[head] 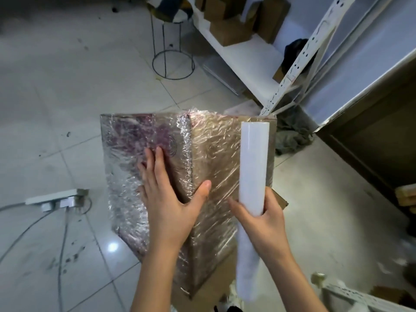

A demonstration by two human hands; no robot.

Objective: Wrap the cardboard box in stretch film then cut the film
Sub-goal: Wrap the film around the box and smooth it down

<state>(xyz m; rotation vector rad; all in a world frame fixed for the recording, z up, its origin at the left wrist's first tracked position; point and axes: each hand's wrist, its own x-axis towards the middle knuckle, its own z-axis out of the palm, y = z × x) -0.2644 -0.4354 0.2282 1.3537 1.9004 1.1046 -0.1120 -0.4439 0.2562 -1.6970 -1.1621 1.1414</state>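
Head view is showing the box (186, 176) standing on the tiled floor (67, 97), one vertical corner edge facing the camera and crinkled film (216, 158) already lying over both visible faces. The left hand (166, 199) is pressing flat on the left face, fingers (158, 163) straight and spread, thumb reaching across the corner edge; this is probably steadying the box and pinning the film so the next pull does not drag it loose. The right hand (258, 219) is gripping the roll (253, 167) about halfway along, fingers curled round it, holding it upright against the right face so the sheet is feeding flat onto the cardboard. A strip of bare cardboard is showing past the roll at the right edge, so wrapping is looking unfinished and cutting is yet to come. The far faces and the base of the box are hidden. The roll's lower end is blurring out near the bottom. No cutting tool is showing. Whether the film is running unbroken from roll to box is hard to make out. A shelf (247, 55), stool (173, 41) and power strip (54, 198) are standing around
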